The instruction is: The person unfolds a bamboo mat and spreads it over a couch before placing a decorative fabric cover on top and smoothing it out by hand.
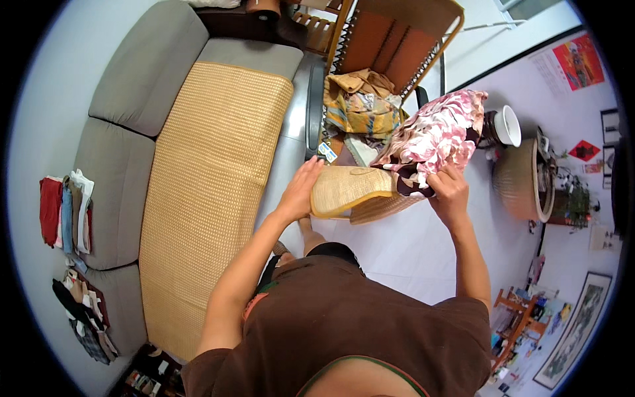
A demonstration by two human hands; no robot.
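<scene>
My left hand (301, 192) lies with its fingers stretched out against the left edge of a woven straw mat (354, 188) with yellow trim. The mat hangs over the front end of a lounge chair (390, 40) with a reddish-brown back and laced cords. My right hand (450, 192) is closed on the lower edge of a pink and white floral cloth (440, 135) with dark patches. That cloth is bunched over the chair's right side and meets the mat's right end. A crumpled yellow patterned cloth (367, 109) rests on the seat behind.
To the left stands a grey sofa (116, 185) with a long woven mat (205, 152) on its seat. Folded clothes (66, 205) are piled on its back. A large ceramic pot (519, 178) and a white bowl (508, 126) stand at the right, on the pale tiled floor (403, 255).
</scene>
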